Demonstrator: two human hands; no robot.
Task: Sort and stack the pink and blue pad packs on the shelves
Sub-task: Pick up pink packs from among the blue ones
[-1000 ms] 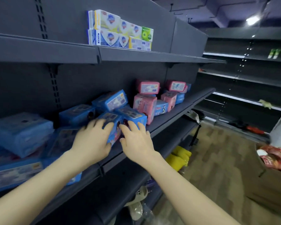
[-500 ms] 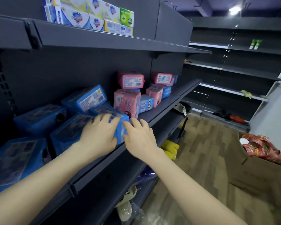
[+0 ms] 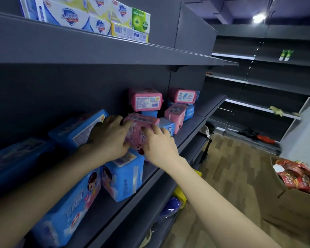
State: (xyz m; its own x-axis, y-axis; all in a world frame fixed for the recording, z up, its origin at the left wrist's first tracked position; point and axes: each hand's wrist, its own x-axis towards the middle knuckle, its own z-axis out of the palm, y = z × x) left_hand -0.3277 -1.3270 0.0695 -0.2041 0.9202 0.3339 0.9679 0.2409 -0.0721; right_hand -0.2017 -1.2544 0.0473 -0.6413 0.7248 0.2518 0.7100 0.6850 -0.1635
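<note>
Both hands are on an upright pink pad pack (image 3: 139, 130) in the middle of the dark shelf (image 3: 168, 163). My left hand (image 3: 108, 140) grips its left side with fingers curled over the top. My right hand (image 3: 158, 145) holds its right front face. Blue pad packs (image 3: 122, 178) stand below and to the left, one large blue pack (image 3: 68, 210) near the front edge and another blue pack (image 3: 79, 129) lying behind. Further right sit more pink packs (image 3: 145, 102), (image 3: 183, 95), (image 3: 174, 115) stacked on small blue packs (image 3: 166, 125).
Soap boxes (image 3: 89, 17) line the upper shelf. A cardboard box (image 3: 292, 210) of red packets stands on the wooden floor at right. Yellow and blue items (image 3: 177, 197) lie on the lower shelf. Dark shelving (image 3: 258, 83) runs along the far wall.
Both hands left the blue pack at the front and moved right onto the upright pink pack, now holding it from both sides. The view shifted closer to the shelf.
</note>
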